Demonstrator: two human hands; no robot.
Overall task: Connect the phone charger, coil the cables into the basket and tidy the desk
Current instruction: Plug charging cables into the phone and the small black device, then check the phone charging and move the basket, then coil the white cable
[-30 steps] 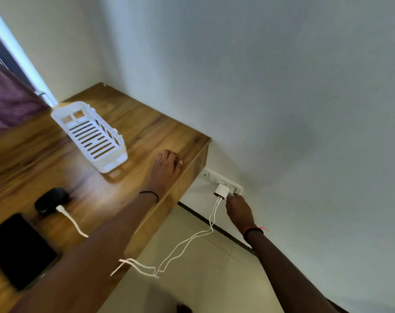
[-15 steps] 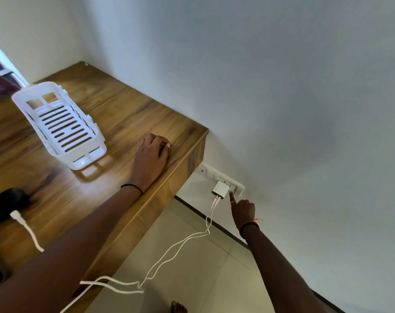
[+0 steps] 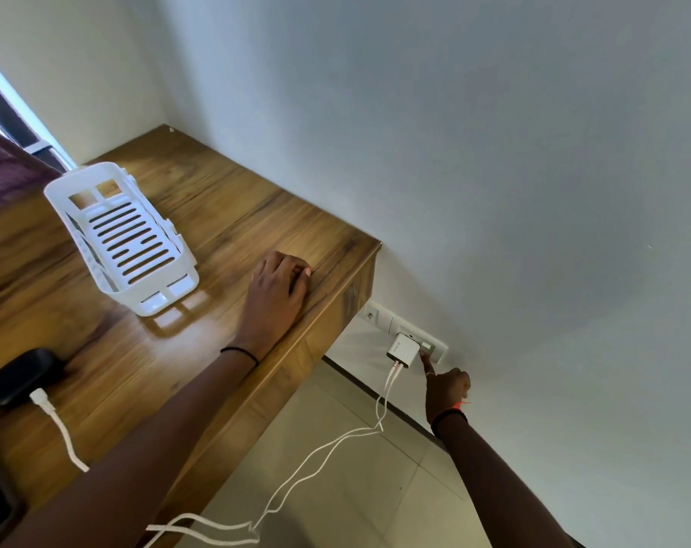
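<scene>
Apparently the connecting step is in hand: the small white cube-shaped charger block (image 3: pixel 403 351) sits plugged into the white wall socket plate (image 3: pixel 379 316), low on the wall just past the end of the wooden surface (image 3: pixel 217 215). The right hand (image 3: pixel 446 389) reaches to it with the forefinger stretched out, its tip at the switch just beside the block; the other fingers are curled in and it has hold of nothing. The left hand (image 3: pixel 276 290) rests near the edge of the surface, knuckles loosely bent, gripping nothing, seemingly as a prop.

Two thin white cables (image 3: pixel 380 428) drop from the block's underside, sag over the tiled floor and run back toward the near edge of the surface, where they lie in slack loops. A thicker white braided cable (image 3: pixel 61 429) lies on the surface, its plug end touching or just beside a black rounded case (image 3: pixel 23 373). The white slotted plastic basket (image 3: pixel 122 239) stands further back, well apart from the cables, with nothing in it.

By my judgement the cables are light, limp and springy: they will not keep a coil unless pinched. Best taken near a plug end and wound in loose loops, with the loops held before lowering them into the basket. Tugging on the line risks pulling the block out of the socket.
</scene>
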